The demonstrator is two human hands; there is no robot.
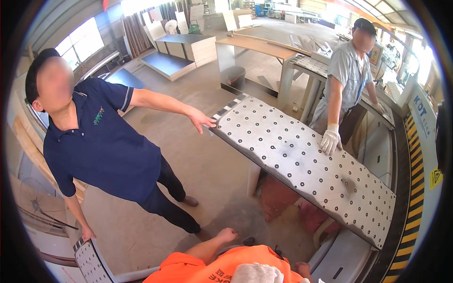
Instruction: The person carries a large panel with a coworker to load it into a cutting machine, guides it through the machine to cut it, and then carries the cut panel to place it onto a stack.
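Observation:
My left hand (pixel 226 236) is at the lower middle, its fingers curled with nothing visible in them, beside my orange shirt (pixel 203 269). My right hand (pixel 302 270) shows only partly at the lower right, fingers unclear. A pale cloth or glove (pixel 257 273) lies at the bottom edge against the shirt. Ahead right of my hands stretches a white machine table (pixel 302 170) dotted with black discs. A person in a navy polo (pixel 108 155) rests one hand on its far end, the other on a smaller dotted table (pixel 88 262). A gloved co-worker (pixel 342 80) touches its far side.
A machine housing with a yellow-and-black striped edge (pixel 410 179) borders the right. Behind are stacked boards (pixel 188 56), a wooden-topped bench (pixel 255 47) and a dark bucket (pixel 236 75). A fan (pixel 35 203) and leaning boards stand at the left.

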